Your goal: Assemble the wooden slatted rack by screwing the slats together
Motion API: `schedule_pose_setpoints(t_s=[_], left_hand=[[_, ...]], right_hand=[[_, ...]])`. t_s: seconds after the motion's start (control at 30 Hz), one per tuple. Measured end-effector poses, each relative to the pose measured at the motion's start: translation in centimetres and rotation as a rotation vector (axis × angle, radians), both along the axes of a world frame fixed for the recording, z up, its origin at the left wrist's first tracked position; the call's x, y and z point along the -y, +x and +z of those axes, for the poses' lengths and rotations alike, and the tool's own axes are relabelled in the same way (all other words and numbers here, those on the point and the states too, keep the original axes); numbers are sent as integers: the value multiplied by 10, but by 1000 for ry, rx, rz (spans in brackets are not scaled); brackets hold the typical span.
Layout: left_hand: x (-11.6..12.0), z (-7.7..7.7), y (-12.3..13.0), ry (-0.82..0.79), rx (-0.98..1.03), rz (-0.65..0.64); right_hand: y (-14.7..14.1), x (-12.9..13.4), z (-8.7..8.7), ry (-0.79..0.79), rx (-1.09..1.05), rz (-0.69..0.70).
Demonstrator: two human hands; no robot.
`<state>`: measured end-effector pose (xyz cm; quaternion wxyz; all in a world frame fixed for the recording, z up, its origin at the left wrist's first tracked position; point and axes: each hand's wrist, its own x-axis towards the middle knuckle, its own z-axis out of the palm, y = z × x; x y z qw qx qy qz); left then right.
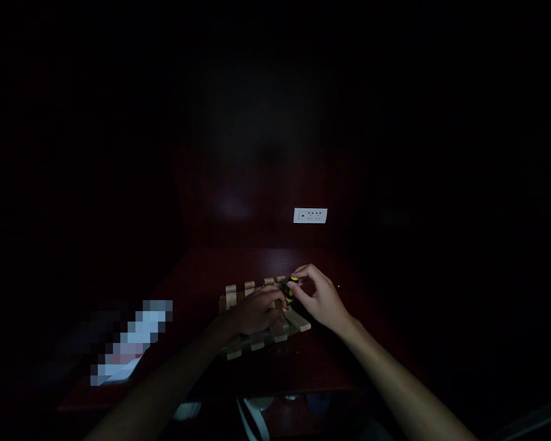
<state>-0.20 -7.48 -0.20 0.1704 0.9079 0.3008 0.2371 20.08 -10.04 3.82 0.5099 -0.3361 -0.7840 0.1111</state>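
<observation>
In dim light, a wooden slatted piece [257, 340] lies on the dark red table, its pale slats crossing darker strips. My right hand [324, 300] is closed, pinching the handle of a short yellow-and-black screwdriver [292, 288]. The screwdriver stands nearly upright over the right end of the slats; its tip is hard to see. My left hand [257, 311] rests across the slats with bent fingers gripping the wood, fingertips close to the lower end of the screwdriver. Its palm side is hidden.
On the table [188, 282] at left lies a pale flat object [128, 361], mostly blurred out by blocks. A white power socket [310, 215] is set in the back wall. Below the front edge hang a white strap [252, 419] and other unclear things.
</observation>
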Motion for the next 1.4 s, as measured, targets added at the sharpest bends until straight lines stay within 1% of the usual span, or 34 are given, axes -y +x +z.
schedule_pose_setpoints(t_s=[0.1,0.17,0.23,0.3,0.37,0.43,0.5,0.57,0.67,0.83,0.9,0.97,1.03,1.1,1.17,1.23,1.33,1.4], left_hand=[[0,0,0,-1,-15,13],[0,0,-1,2,-19,10],[-1,0,-1,8,-14,7],[0,0,-1,11,-5,13],[1,2,-1,11,-4,9],[2,3,0,14,-10,5],[2,4,0,20,-15,4],[1,3,0,28,-10,3],[-1,-1,0,32,7,-6],[-1,-1,-1,31,12,-15],[0,1,0,26,7,-9],[0,3,0,20,2,-13],[0,3,1,21,-4,-16],[-1,3,1,27,-15,-12],[-1,2,0,32,-26,-4],[0,1,0,36,-24,3],[1,2,0,40,2,1],[2,2,0,39,4,-2]], right_hand=[[2,2,1,-33,9,52],[3,4,0,-79,-16,113],[4,3,-1,-120,-42,138],[4,1,-3,-113,-49,98],[3,-2,-3,-74,-44,26],[2,-3,-2,-46,-35,-15],[2,-1,0,-42,-20,-1],[2,2,1,-56,-5,48],[3,4,0,-86,0,88],[4,-3,-7,-48,-28,-43],[4,-4,-6,-37,-30,-57],[3,-3,-4,-24,-3,-31],[3,1,-1,-31,17,23],[4,4,1,-69,13,84],[5,5,0,-104,10,108],[6,3,-2,-96,11,65],[4,-2,-4,-44,-10,-49],[2,-3,-5,-32,-29,-81]])
